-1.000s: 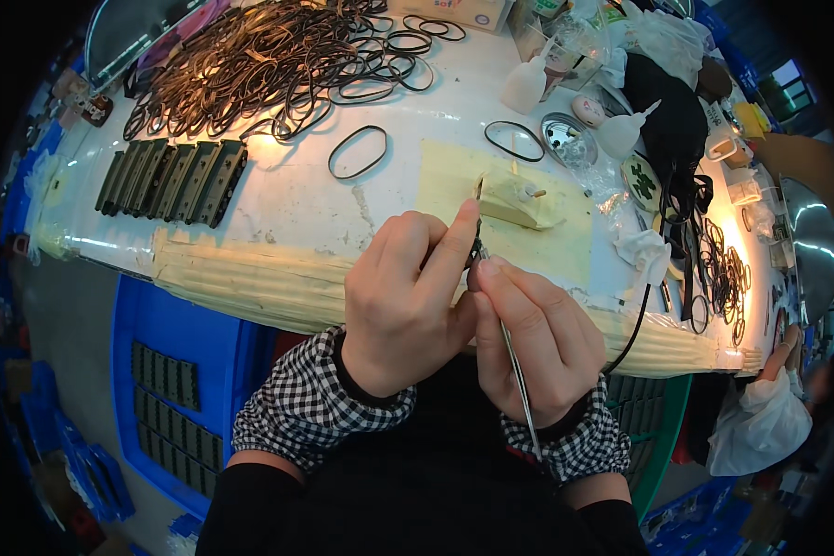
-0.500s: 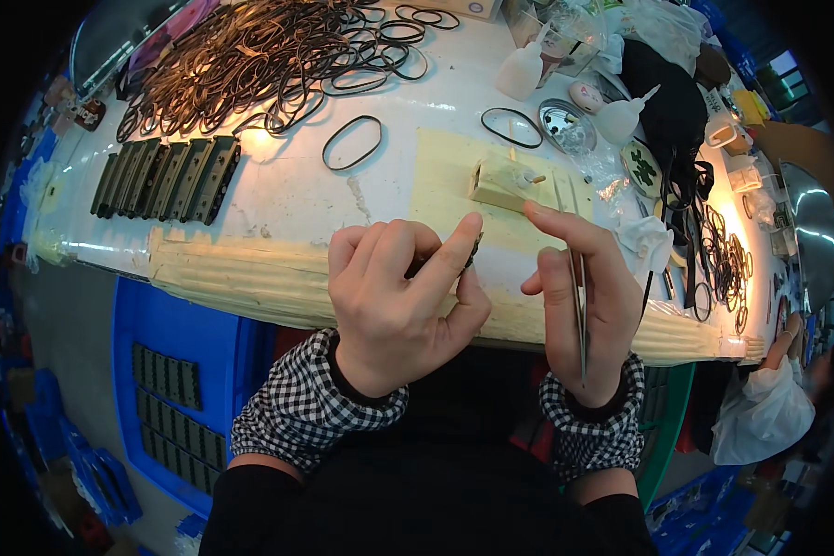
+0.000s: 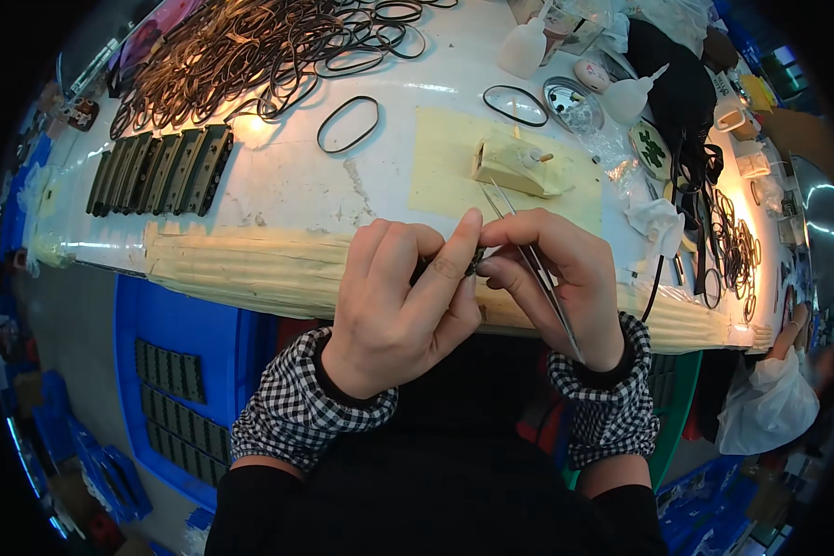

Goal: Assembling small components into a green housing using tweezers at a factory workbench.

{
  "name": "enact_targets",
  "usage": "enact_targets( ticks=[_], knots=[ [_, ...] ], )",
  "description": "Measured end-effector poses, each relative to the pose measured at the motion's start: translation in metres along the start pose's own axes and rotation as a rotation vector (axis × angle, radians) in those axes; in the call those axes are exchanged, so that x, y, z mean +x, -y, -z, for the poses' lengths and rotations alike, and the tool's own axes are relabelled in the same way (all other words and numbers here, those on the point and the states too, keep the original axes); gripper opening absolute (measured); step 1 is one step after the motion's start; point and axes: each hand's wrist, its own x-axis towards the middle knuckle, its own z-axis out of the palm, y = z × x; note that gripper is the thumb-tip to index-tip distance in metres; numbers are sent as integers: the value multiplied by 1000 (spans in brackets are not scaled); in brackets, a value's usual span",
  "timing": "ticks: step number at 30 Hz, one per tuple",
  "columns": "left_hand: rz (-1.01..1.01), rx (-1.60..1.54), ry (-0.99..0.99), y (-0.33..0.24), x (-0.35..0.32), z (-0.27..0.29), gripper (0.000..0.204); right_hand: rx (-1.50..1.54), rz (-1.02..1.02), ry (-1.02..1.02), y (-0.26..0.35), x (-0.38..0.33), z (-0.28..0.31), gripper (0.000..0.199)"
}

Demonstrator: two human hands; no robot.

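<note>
— Hands first: what sits between them?

— Left hand (image 3: 394, 310) and right hand (image 3: 551, 278) meet just in front of the tabletop's (image 3: 278, 195) near edge, fingertips touching around a small dark part (image 3: 475, 264). The left grip is pinched narrow on it, thumb and forefinger closed. The part is mostly hidden, so I cannot tell its shape.

— And the right?

— Its fingertips press the same part, while that hand also carries thin metal tweezers (image 3: 528, 259) lying along the fingers, their tip pointing away over the tabletop.

— How far along does the work look?

— My judgement: mid-run. A row of dark ribbed blocks (image 3: 157, 171) stands lined up at the far left, which look like handled pieces, and more of the same lie in the blue crate (image 3: 181, 371) below the edge. A big heap of black rubber rings (image 3: 222, 46) remains at the back, with single rings (image 3: 347, 125) loose nearer by, so plenty seems left.

— Anything else near?

— A yellowish mat (image 3: 454, 176) with a pale block (image 3: 514, 167) on it lies just beyond the hands; white squeeze bottles (image 3: 524, 46) and a small round metal dish (image 3: 573, 102) stand farther back to the right.
</note>
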Motion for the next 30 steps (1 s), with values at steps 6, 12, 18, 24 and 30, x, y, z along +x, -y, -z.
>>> enact_targets(
  ticks=[6, 12, 18, 24, 30],
  knots=[
    [16, 29, 22, -1, 1, 4, 51, 16, 19, 46, -4, 3, 4, 18],
    [113, 58, -91, -4, -6, 1, 35, -77, 65, 59, 0, 4, 4, 19],
    [117, 42, -119, -6, -6, -2, 28, -79, 104, 70, -2, 4, 4, 19],
    [105, 54, -141, -7, -6, -5, 27, -141, 142, 114, -1, 8, 10, 21],
    [120, 72, -155, -6, -1, -6, 27, -158, 110, 37, 1, 9, 5, 26]
  ],
)
